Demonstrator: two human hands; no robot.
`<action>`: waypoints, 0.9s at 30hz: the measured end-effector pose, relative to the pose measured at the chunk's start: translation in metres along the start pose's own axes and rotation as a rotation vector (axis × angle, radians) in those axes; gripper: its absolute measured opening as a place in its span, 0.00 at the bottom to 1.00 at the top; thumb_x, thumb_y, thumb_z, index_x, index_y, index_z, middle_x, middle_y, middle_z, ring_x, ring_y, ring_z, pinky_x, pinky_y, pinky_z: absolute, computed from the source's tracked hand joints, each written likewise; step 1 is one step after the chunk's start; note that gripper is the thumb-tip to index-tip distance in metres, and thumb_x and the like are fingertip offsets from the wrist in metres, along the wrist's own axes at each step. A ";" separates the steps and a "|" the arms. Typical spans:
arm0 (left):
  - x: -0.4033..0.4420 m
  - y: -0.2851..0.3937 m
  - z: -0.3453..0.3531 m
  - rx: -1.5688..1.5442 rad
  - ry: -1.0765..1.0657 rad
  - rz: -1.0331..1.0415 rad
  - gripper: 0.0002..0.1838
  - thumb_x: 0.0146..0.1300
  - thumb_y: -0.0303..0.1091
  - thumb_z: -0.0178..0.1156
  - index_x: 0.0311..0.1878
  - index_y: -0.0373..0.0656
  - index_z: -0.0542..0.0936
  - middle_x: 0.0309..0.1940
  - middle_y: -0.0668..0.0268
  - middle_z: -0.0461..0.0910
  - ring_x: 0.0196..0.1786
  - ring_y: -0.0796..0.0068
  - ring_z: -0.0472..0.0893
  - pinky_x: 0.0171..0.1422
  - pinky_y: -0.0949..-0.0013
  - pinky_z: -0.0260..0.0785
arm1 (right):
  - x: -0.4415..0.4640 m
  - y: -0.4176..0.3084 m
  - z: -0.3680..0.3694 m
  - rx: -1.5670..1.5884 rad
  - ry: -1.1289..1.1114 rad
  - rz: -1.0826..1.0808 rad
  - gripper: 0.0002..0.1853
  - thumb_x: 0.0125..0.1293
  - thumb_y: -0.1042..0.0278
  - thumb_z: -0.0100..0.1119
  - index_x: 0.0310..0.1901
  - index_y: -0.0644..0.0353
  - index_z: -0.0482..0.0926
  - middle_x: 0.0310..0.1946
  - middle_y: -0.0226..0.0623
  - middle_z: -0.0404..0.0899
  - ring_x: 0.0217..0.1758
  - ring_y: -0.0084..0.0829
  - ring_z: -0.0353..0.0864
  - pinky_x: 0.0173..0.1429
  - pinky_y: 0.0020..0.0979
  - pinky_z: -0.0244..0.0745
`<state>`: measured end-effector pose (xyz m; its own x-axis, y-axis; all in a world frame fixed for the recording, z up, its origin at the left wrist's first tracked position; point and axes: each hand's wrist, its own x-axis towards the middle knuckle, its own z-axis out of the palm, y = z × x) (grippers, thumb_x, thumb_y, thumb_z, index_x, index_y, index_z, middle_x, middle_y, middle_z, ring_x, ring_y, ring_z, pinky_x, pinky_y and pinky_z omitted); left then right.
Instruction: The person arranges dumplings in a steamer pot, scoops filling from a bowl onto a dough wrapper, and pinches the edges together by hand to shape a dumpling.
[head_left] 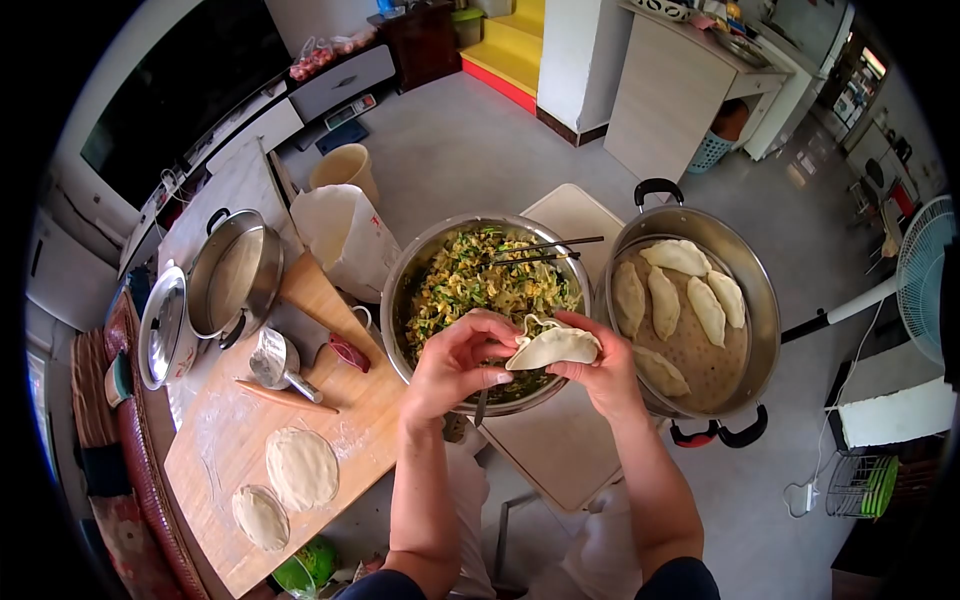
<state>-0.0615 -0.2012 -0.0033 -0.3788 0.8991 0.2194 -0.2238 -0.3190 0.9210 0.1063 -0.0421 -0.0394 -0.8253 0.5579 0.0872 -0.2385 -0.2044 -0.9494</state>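
Observation:
A folded dough dumpling (553,346) with a crimped edge is held between my two hands, above the near rim of a steel bowl (398,345). My left hand (462,362) pinches its left end, and the fingers of my right hand (603,368) close on its right end. Chopped green and yellow filling (490,285) fills the bowl, with dark chopsticks (545,250) resting across it. To the right, a steamer pot (772,300) holds several shaped dumplings (706,312). Two flat dough rounds (302,469) lie on the floured wooden board at left.
The wooden board (370,440) also bears a metal measuring cup (273,360) and a rolling pin (285,396). Behind it stand a steel pot (275,265) and a white flour bag (345,240). A fan (925,280) is at far right. Yellow steps (505,50) rise at the back.

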 end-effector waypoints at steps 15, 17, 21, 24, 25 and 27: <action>0.003 -0.010 0.000 0.177 0.119 0.142 0.10 0.54 0.16 0.70 0.39 0.35 0.82 0.39 0.64 0.81 0.45 0.74 0.80 0.51 0.71 0.74 | 0.000 -0.005 0.004 -0.204 -0.055 -0.075 0.34 0.50 0.79 0.78 0.61 0.67 0.76 0.55 0.37 0.82 0.56 0.26 0.81 0.60 0.28 0.77; 0.002 -0.007 0.001 0.197 0.129 0.117 0.09 0.55 0.16 0.70 0.39 0.34 0.82 0.39 0.64 0.81 0.44 0.75 0.81 0.50 0.72 0.74 | 0.000 -0.008 0.005 -0.252 -0.063 -0.125 0.33 0.50 0.79 0.78 0.61 0.67 0.77 0.55 0.37 0.82 0.56 0.27 0.81 0.60 0.28 0.76; 0.001 -0.005 0.004 0.227 0.186 0.058 0.08 0.56 0.16 0.69 0.39 0.34 0.82 0.38 0.66 0.81 0.43 0.77 0.81 0.49 0.73 0.75 | 0.000 -0.011 0.008 -0.349 -0.070 -0.258 0.32 0.51 0.79 0.78 0.59 0.66 0.78 0.55 0.37 0.80 0.57 0.27 0.80 0.60 0.28 0.75; 0.001 -0.004 0.009 0.252 0.272 -0.014 0.07 0.57 0.17 0.69 0.38 0.34 0.82 0.37 0.67 0.81 0.41 0.79 0.81 0.48 0.74 0.75 | 0.000 -0.009 0.010 -0.423 -0.037 -0.326 0.31 0.51 0.79 0.77 0.59 0.66 0.78 0.54 0.38 0.80 0.56 0.28 0.80 0.60 0.28 0.75; 0.001 -0.003 0.010 0.274 0.280 -0.025 0.08 0.57 0.18 0.70 0.40 0.34 0.82 0.38 0.67 0.81 0.41 0.79 0.81 0.48 0.75 0.75 | 0.000 -0.010 0.011 -0.432 -0.030 -0.344 0.31 0.51 0.79 0.77 0.59 0.66 0.78 0.54 0.38 0.80 0.56 0.29 0.81 0.59 0.28 0.75; 0.001 0.000 0.013 0.318 0.295 -0.045 0.11 0.57 0.21 0.72 0.42 0.34 0.81 0.38 0.67 0.81 0.41 0.80 0.81 0.47 0.76 0.75 | 0.000 -0.013 0.013 -0.452 -0.016 -0.380 0.30 0.52 0.80 0.77 0.58 0.66 0.78 0.54 0.38 0.80 0.55 0.29 0.81 0.58 0.28 0.75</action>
<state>-0.0499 -0.1961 0.0011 -0.6260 0.7709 0.1173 0.0244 -0.1310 0.9911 0.1028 -0.0501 -0.0233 -0.7329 0.5124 0.4475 -0.2802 0.3721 -0.8849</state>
